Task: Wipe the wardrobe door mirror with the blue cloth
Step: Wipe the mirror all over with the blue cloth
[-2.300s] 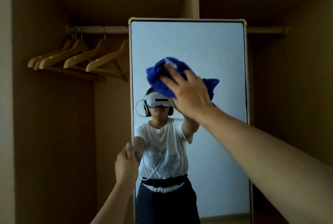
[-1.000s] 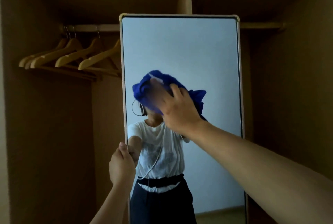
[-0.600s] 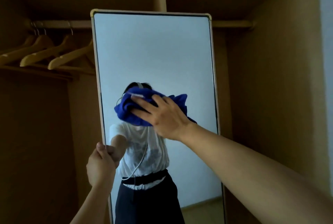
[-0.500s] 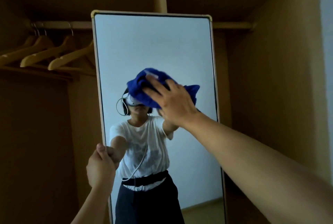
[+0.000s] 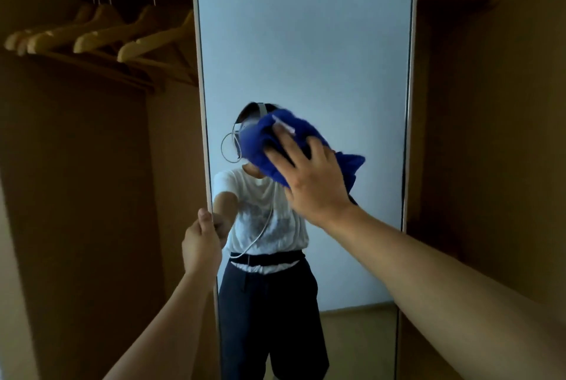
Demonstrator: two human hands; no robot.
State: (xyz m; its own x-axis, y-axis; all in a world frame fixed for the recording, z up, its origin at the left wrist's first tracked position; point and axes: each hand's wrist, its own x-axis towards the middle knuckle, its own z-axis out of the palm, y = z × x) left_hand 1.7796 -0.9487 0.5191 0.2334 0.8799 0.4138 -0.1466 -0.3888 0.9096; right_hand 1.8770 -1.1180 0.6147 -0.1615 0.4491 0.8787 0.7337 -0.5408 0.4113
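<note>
The blue cloth (image 5: 260, 150) lay bunched against the glass of the mirror (image 5: 306, 43), about midway up and nearer its left edge than its right. The right hand (image 5: 309, 177) pressed on it with fingers spread flat. The left hand (image 5: 200, 243) gripped the mirror's left edge lower down, fingers curled round the frame. Wooden hangers (image 5: 101, 33) hung on the rail to the left.
</note>
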